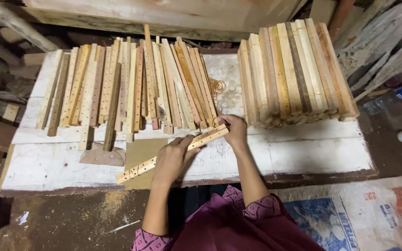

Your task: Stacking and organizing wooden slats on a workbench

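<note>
My left hand [170,160] grips the middle of a bundle of thin wooden strips with drilled holes [141,168], held flat and slanting across the worn white table [303,153]. At the bundle's upper right end my right hand [235,129] pinches the strips together. Both sleeves are maroon with a printed cuff. Beyond my hands, a wide loose spread of several similar drilled strips [126,86] lies across the left half of the table.
A neat stack of thicker wooden slats [294,72] sits at the right back of the table. Rubber bands [217,86] lie between the two piles. A printed sack [350,214] covers the floor at right. Rough timber surrounds the table.
</note>
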